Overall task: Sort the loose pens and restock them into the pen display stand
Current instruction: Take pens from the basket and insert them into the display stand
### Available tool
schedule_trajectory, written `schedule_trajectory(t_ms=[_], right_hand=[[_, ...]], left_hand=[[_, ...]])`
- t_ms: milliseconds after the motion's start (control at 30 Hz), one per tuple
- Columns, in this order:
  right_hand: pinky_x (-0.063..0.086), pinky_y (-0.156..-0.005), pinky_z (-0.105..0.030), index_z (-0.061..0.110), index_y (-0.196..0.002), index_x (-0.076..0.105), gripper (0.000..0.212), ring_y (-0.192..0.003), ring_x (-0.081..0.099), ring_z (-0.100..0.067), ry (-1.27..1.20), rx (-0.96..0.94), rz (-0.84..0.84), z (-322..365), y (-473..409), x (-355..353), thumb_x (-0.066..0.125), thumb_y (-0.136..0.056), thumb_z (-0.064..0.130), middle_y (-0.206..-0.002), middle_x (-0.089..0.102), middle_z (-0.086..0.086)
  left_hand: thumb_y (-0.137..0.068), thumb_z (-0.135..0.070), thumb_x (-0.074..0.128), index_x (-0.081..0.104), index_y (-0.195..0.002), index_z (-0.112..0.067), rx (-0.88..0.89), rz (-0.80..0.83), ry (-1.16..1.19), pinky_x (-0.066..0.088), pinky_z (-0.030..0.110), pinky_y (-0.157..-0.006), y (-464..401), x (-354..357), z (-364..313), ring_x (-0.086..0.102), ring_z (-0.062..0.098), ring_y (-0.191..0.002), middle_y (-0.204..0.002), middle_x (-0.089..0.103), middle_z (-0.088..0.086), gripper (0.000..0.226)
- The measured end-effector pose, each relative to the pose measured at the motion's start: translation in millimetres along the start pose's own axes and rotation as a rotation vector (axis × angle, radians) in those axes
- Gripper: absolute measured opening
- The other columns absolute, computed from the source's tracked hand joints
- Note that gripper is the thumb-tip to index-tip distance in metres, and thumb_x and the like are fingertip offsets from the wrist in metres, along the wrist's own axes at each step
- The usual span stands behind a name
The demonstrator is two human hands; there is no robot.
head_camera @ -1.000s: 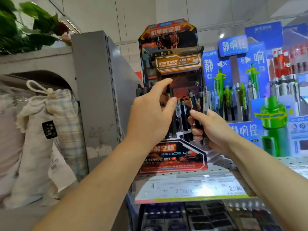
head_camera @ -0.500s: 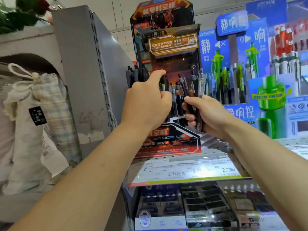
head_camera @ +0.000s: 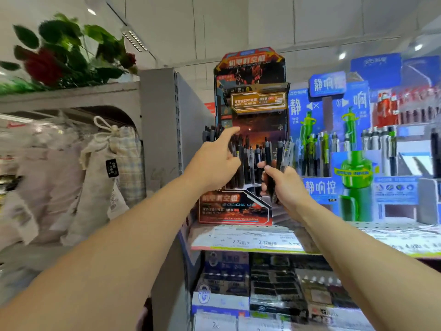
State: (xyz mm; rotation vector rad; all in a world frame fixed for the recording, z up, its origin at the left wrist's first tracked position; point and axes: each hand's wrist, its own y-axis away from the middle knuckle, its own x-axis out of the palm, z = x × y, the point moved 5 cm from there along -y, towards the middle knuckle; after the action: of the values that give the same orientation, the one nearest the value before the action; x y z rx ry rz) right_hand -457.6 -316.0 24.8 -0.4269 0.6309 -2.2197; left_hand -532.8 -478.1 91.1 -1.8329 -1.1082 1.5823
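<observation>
Black pens (head_camera: 270, 173) stood bunched upright in my right hand (head_camera: 285, 187), fingers curled round their barrels, kept just beside the pen display stand (head_camera: 250, 130) so I could feed them in singly. My left hand (head_camera: 214, 163) reached among the racked pens, forefinger extended, fingers loosely spread, gripping nothing I could see.

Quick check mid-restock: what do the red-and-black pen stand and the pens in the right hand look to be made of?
Pen display stand: looks like printed cardboard with a glossy coat; flat folded panels, cut edges, light sheen. Pens gripped by the right hand: probably plastic, dark barrels with clear, faintly shiny sections; motion blur leaves this uncertain.
</observation>
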Motion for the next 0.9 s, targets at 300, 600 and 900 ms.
schedule_trajectory(t_ms=[300, 600, 900], right_hand=[[0.041, -0.043, -0.026, 0.012, -0.083, 0.058, 0.024, -0.042, 0.050, -0.015, 0.096, -0.029, 0.205, 26, 40, -40, 0.052, -0.104, 0.023, -0.059, 0.059, 0.000], [0.057, -0.065, -0.039, 0.010, -0.095, 0.066, 0.036, -0.071, 0.076, -0.025, 0.334, 0.006, 0.447, 35, 60, -48, 0.050, -0.102, 0.041, -0.086, 0.072, -0.006], [0.038, -0.044, -0.026, 0.029, -0.118, 0.061, 0.019, -0.041, 0.042, -0.006, 0.402, -0.148, 0.213, 60, 17, -77, 0.052, -0.103, 0.035, -0.069, 0.053, 0.003]], left_hand=[[-0.091, -0.035, 0.067, 0.061, -0.126, -0.029, -0.078, -0.163, 0.233, 0.050, 0.024, -0.073, 13, 41, -68, 0.066, 0.000, -0.075, -0.087, 0.067, -0.015, 0.037], [-0.087, -0.028, 0.071, 0.060, -0.097, -0.028, -0.224, -0.332, 0.251, 0.056, 0.038, -0.071, 29, 25, -101, 0.064, 0.014, -0.071, -0.081, 0.067, -0.005, 0.014], [-0.091, -0.033, 0.069, 0.049, -0.110, -0.036, -0.144, -0.423, 0.053, 0.057, 0.043, -0.076, -1, -1, -69, 0.066, 0.018, -0.083, -0.077, 0.065, -0.008, 0.027]])
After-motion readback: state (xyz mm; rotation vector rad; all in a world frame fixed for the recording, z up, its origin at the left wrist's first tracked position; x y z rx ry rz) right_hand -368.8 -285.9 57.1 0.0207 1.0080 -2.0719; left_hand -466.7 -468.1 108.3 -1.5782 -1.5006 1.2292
